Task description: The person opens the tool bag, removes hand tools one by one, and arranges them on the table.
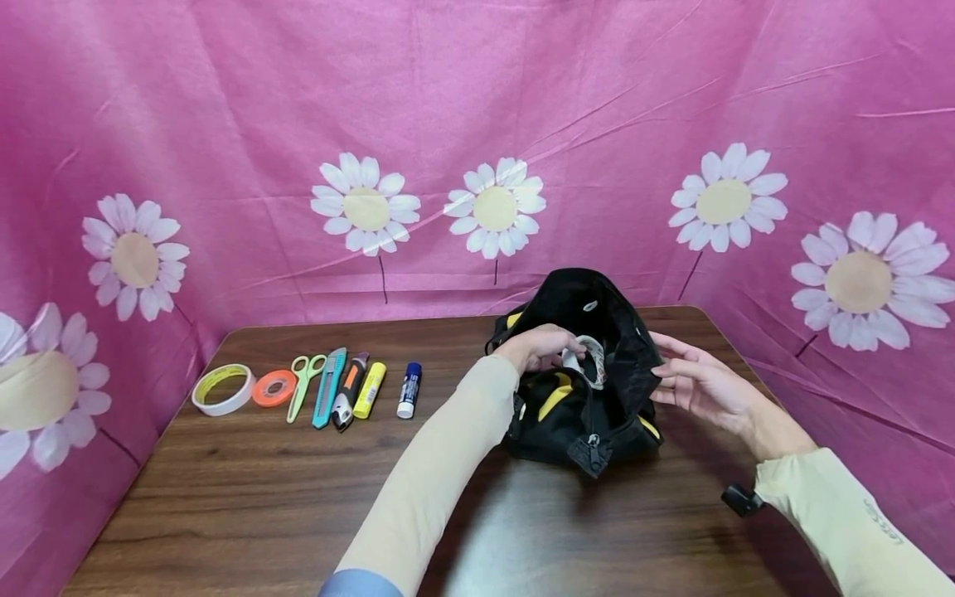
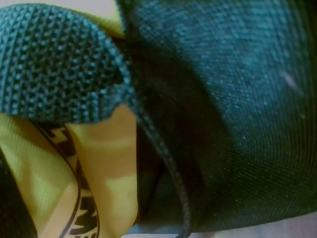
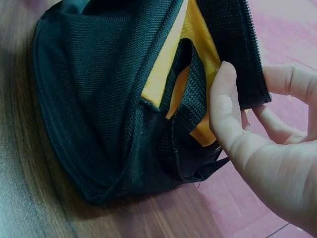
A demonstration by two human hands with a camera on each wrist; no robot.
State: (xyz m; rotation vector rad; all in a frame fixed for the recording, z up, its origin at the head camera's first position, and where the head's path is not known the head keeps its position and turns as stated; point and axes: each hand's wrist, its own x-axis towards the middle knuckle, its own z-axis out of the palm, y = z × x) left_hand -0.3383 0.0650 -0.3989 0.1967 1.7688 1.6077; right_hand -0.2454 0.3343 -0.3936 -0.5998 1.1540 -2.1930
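Note:
A black tool bag (image 1: 555,427) with yellow trim stands on the table, its zippered mouth spread wide. My left hand (image 1: 540,347) reaches into the mouth and, with curled fingers, grips a pale, ring-shaped roll of tape (image 1: 594,362); part of the roll is hidden behind the fingers and bag. On the other side, my right hand (image 1: 701,388) pinches the zippered edge (image 3: 247,54) of the bag between thumb and fingers. Black fabric and a yellow panel (image 2: 106,173) fill the left wrist view, where the hand itself does not show.
To the left lies a row: a white tape roll (image 1: 224,408), an orange tape roll (image 1: 261,394), green scissors (image 1: 302,385), a teal cutter (image 1: 328,390), an orange-black utility knife (image 1: 351,390), a yellow stick (image 1: 369,391) and a blue-white glue stick (image 1: 409,390). Pink flowered cloth surrounds the table.

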